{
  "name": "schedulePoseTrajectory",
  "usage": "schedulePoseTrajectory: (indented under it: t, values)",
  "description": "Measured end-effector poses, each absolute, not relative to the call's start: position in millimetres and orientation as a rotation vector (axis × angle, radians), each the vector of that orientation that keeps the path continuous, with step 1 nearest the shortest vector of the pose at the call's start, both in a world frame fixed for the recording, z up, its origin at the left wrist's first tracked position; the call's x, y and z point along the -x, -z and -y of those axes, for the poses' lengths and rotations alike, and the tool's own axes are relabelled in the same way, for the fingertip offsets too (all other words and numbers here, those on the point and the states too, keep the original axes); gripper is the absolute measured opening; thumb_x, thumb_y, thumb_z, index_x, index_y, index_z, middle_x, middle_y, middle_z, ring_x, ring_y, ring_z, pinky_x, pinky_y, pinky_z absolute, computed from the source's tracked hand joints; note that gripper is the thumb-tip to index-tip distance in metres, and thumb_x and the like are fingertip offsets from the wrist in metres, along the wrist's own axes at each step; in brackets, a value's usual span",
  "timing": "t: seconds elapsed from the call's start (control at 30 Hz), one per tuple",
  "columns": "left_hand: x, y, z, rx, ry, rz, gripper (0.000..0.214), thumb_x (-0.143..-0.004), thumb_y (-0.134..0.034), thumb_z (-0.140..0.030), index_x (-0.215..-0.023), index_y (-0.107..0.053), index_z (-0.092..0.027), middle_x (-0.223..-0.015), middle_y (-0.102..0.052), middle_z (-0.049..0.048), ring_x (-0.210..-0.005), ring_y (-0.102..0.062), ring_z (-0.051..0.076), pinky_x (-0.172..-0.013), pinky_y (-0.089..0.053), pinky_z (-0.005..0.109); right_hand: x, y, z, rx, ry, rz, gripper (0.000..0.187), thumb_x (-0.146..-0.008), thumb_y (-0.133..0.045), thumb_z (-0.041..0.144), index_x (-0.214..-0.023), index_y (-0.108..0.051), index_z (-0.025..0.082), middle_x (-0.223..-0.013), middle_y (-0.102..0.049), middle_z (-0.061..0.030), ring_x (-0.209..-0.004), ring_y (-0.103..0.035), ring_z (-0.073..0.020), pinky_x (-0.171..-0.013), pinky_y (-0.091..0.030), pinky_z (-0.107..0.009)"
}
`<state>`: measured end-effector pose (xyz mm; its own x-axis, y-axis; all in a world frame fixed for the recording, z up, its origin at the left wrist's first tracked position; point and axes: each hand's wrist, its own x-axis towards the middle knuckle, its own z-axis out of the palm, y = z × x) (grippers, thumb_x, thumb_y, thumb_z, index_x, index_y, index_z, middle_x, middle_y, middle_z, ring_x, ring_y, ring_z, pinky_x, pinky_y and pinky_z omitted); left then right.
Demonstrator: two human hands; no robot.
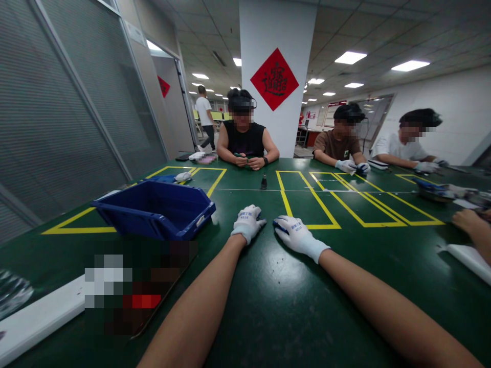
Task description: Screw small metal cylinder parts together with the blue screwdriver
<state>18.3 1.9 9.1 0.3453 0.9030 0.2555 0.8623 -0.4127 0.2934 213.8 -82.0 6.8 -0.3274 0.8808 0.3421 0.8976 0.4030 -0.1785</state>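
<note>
My left hand [248, 223], in a white knitted glove with blue print, lies palm down on the green table [268, 296]. Its fingers are stretched out, the thumb pointing right, with nothing seen in it. Across a small gap, my right hand [297, 235] rests in a matching glove, fingers flat and pointing left; blue coating shows at their tips. A small dark object like a little bottle [264, 182] stands upright beyond both hands, touching neither. To the left of my left hand is a blue plastic bin [153, 209] with a low front.
Yellow tape [318, 199] marks rectangles on the table. A long white object [46, 312] and a blurred-out dark item lie at near left. Several people sit around the table, some gloved. A bare arm [473, 225] enters at right, near another white object [470, 258].
</note>
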Motion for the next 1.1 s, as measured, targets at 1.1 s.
schedulePoseTrajectory:
  t: [1.1]
  values:
    - [-19,-16,11,-2.469,-0.578,-1.67,0.031,-0.094,-0.037,-0.038,-0.118,-0.054,-0.029,-0.116,-0.058,0.0058,-0.108,-0.053,0.022,-0.091,-0.039,0.034,-213,-9,84,1.542,0.053,2.277,0.042,-0.094,-0.038,0.043,-0.126,-0.056,0.022,-0.13,-0.053,-0.0094,-0.119,-0.049,-0.0217,-0.098,-0.036,-0.037]
